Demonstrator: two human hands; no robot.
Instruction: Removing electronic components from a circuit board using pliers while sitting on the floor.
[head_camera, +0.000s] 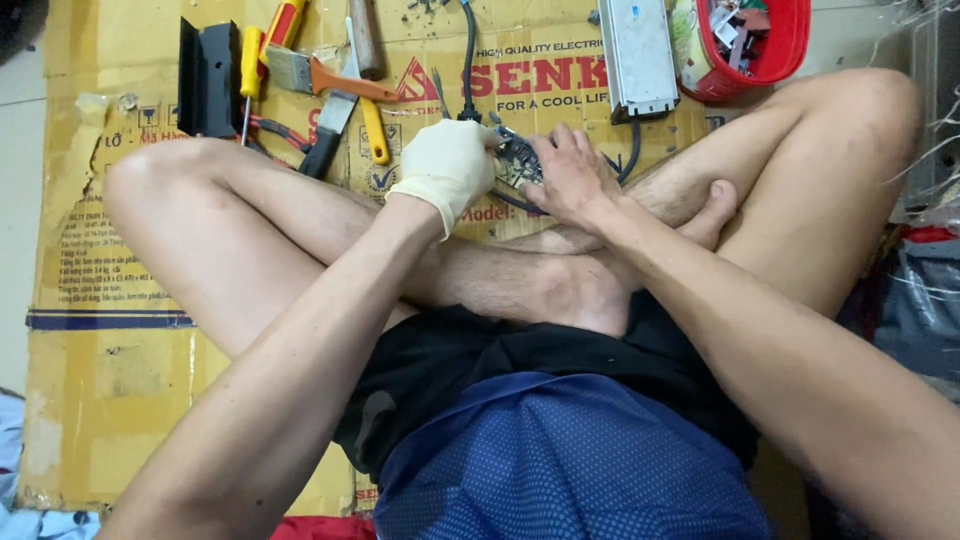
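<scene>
The gloved left hand (450, 165) and the bare right hand (572, 180) meet over a small dark circuit board (520, 160) lying on the flattened cardboard (110, 260) between the crossed legs, each hand's fingers closed on an edge of the board. A black cable (468, 60) runs from it toward twelve o'clock. At ten o'clock lie a yellow-handled screwdriver (250, 70) and a paintbrush (320, 72); at one o'clock sit a grey metal box (637, 55) and a red basket (755, 50).

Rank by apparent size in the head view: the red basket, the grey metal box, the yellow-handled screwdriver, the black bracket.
1. Grey metal box and red basket, cut off by the frame: too close to rank.
2. Black bracket.
3. Yellow-handled screwdriver, thinnest.
</scene>
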